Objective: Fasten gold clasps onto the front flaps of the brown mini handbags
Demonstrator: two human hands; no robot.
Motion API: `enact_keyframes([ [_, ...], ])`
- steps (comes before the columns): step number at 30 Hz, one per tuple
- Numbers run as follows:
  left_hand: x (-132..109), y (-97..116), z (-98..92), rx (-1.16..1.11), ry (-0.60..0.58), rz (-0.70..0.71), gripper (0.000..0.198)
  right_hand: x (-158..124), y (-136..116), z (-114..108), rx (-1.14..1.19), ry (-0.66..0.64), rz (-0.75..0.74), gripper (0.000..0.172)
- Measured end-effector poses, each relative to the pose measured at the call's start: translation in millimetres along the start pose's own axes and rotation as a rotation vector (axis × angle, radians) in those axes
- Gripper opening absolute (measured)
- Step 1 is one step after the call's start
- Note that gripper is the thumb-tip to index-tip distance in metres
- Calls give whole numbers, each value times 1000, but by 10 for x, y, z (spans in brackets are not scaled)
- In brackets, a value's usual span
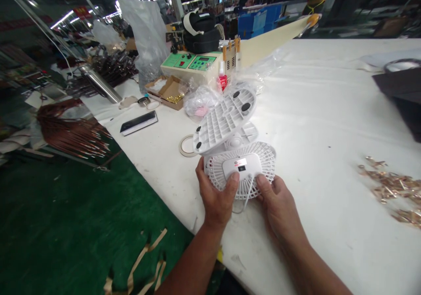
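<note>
A small white desk fan (226, 185) is held between both hands above the white table, its back grille towards me. My left hand (217, 194) grips the left side of the grille, thumb near the black switch on the back cover. On the right side, my right hand (276, 198) is closed round the lower grille edge, thumb beside the white cord (248, 194). The fan's oval base (223, 119) tilts up beyond the head, its ribbed underside and dark round feet showing. Fingers behind the grille are hidden.
Behind the fan lie a tape roll (181, 146), a red-labelled bottle (222, 80), clear plastic bags (200, 99) and a cardboard box (169, 88). A green-panelled machine (194, 69) stands at the back. Metal hardware (394, 187) is scattered right; a phone-like dark object (138, 123) lies left.
</note>
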State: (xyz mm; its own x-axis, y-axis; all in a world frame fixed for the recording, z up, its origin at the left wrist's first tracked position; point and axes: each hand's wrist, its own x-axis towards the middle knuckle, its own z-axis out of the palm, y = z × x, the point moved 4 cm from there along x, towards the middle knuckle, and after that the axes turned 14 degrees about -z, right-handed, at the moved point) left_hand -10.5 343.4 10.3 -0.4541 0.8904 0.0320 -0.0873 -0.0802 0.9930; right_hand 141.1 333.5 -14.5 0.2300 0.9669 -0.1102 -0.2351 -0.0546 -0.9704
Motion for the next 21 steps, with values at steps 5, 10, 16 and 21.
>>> enact_keyframes([
  [5,-1,5,-5,-16,-18,11,74,0,-20,3,-21,0,9,59],
  [10,1,-8,-25,-11,-33,21,70,0,-21,10,-4,13,19,59],
  [16,4,-16,-39,-3,-32,27,72,10,2,2,11,13,18,59],
  [21,-9,1,-33,-12,-25,35,71,13,-6,10,5,24,22,60],
])
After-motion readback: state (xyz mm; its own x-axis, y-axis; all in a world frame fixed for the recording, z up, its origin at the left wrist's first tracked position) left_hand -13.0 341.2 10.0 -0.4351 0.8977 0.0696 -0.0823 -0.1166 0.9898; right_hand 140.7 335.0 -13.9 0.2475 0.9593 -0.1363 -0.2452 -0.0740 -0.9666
